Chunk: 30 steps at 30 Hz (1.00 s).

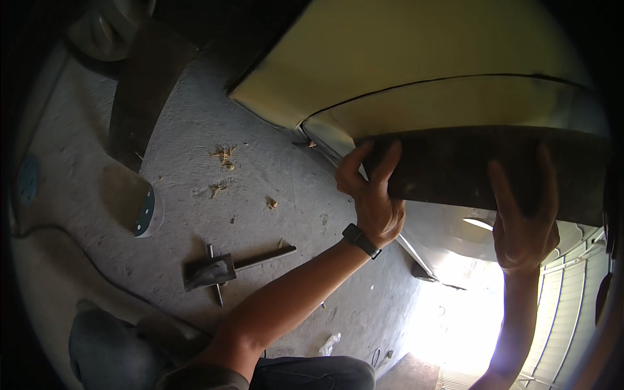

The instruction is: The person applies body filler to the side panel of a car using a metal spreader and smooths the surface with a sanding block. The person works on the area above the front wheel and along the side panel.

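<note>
A long dark flat strip (448, 165), its material unclear, lies along the curved lower part of a pale yellow vehicle body panel (429, 44). My left hand (378, 190), with a dark band on its wrist, holds the strip near one end, fingers spread over its face. Farther along, my right hand (524, 229) presses two fingers up across the same strip, and its other fingers are mostly hidden. Above the strip runs a thin dark seam (438, 82) in the panel. The strip covers whatever is behind it.
On the rough concrete floor (292, 214) lie a metal tool with a square plate and crossed bars (209, 272), perforated sanding discs (148, 212), yellowish scraps (224, 156) and crumpled clear plastic (330, 344). Another dark strip (146, 92) stands upper left. A bright opening (463, 312) glares lower right.
</note>
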{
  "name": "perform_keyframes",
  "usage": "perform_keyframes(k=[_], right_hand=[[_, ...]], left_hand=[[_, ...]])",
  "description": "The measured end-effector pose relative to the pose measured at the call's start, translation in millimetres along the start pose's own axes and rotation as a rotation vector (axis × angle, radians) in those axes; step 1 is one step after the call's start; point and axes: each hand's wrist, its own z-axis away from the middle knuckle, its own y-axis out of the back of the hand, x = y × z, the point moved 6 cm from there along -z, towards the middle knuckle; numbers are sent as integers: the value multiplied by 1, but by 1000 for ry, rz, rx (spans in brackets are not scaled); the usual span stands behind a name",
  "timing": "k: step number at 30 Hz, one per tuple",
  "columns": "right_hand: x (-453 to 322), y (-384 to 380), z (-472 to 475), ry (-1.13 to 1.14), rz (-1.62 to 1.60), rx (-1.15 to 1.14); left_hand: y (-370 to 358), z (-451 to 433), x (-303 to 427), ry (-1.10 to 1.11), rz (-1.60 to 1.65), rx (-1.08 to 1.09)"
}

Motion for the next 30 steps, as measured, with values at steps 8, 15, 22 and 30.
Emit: perform_keyframes(k=[8,15,22,30], right_hand=[[-14,5,50,-135,-13,-280],[-5,8,14,-117,-165,-173],[-1,8,-38,-43,-189,92],[7,5,-48,-23,-145,125]], left_hand=[[-7,47,2,74,-150,-331],[16,14,13,-14,-140,-218],[32,-43,7,-158,-18,33],[27,-52,10,-125,-24,69]])
